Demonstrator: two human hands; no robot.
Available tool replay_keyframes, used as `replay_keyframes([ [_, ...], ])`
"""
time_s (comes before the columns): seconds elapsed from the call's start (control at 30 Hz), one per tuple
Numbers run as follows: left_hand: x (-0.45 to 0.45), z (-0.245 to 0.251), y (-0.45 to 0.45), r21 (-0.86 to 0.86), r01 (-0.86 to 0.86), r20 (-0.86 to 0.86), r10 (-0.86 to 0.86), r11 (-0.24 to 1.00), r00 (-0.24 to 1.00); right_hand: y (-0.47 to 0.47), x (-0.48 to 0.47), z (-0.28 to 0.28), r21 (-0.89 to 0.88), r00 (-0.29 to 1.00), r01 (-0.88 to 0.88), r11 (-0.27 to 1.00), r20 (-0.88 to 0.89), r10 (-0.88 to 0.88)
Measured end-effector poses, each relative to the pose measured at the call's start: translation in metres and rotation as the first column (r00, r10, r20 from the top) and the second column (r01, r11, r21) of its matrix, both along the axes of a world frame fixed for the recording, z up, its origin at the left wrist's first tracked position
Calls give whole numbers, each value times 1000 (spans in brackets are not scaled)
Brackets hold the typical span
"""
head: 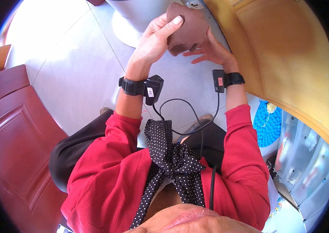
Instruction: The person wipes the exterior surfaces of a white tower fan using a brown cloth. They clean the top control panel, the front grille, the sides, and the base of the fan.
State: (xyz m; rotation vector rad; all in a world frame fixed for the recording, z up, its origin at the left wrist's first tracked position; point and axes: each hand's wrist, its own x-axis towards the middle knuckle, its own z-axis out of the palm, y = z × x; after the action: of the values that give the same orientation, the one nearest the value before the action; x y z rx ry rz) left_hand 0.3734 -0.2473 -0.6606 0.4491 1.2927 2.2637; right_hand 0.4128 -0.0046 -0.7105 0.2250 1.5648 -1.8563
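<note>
A piece of brown, rough-surfaced cloth or thin sponge (189, 29), its lower edge uneven and folded, is held up near the top of the view. My left hand (152, 40) grips its left side, thumb flat on the near face and fingers mostly hidden behind. At its right edge is my right hand (218, 52), thumb up against or very close to the cloth, the other fingers spread below; contact is hard to tell. Black strapped devices sit on my left wrist (141, 87) and right wrist (228, 80), joined to a black cable (193, 112).
A yellow wooden cabinet (292, 52) stands close on the right. A white rounded fixture (135, 14) rises from the tiled floor (74, 78) ahead. To the left is a red-brown wooden panel (21, 139). A blue bumpy mat (266, 125) and translucent plastic pockets (301, 154) lie at lower right.
</note>
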Motion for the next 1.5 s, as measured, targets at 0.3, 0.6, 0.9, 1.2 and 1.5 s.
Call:
replay_keyframes([
  [0.3,4,-28,10,69,-166,254,143,984,957,-25,-12,22,-490,847,461,740,-7,-532],
  [0.6,5,-49,12,-215,-276,66,295,937,953,-24,-17,-8,-272,885,456,847,37,-464],
  [0.9,12,-78,-2,-255,-181,157,226,950,961,-24,-1,-35,-291,986,169,942,39,-165],
  [1.2,-12,-115,-106,-837,-547,-540,-180,13,822,35,-66,-87,-309,765,499,809,-282,-579],
  [1.5,5,-114,-91,-936,-315,-241,-366,-157,899,28,-166,-115,193,831,438,878,-458,-315],
])
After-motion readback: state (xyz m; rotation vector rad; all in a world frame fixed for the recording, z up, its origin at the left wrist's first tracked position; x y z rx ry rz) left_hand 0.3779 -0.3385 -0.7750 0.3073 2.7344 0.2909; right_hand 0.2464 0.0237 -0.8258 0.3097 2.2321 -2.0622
